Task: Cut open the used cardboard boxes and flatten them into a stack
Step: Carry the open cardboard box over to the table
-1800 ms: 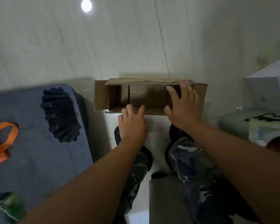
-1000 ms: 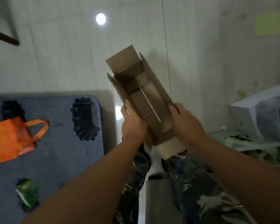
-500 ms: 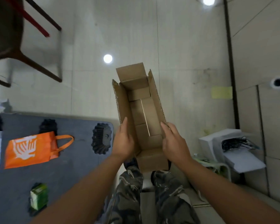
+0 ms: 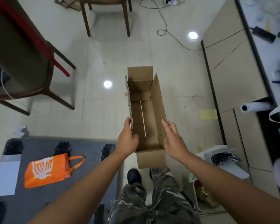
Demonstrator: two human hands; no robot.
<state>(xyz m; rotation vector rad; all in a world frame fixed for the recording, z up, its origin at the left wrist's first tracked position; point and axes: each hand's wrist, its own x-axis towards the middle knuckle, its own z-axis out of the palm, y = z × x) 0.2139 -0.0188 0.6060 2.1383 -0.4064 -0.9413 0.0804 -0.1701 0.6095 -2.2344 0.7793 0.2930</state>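
Observation:
A long, narrow brown cardboard box (image 4: 149, 113) is held in front of me above the tiled floor, its open top facing me. One end flap sticks out at the far end and another hangs at the near end. A slit runs along its bottom seam. My left hand (image 4: 127, 140) grips the near part of the left wall, with the fingers outside and the thumb over the edge inside. My right hand (image 4: 174, 140) lies with straight fingers against the outside of the right wall. No cutting tool is in view.
A grey table (image 4: 44, 198) at lower left carries an orange bag (image 4: 46, 169), a white sheet (image 4: 6, 177) and several dark moulds. Wooden chairs (image 4: 107, 15) stand ahead and at left. A cable (image 4: 166, 32) crosses the floor. A white printer (image 4: 223, 162) and cabinets (image 4: 233, 65) are at right.
The box has been lifted off my knees and turned from crosswise to lengthwise. Both hands moved to its near side walls, and my view has risen to take in more floor.

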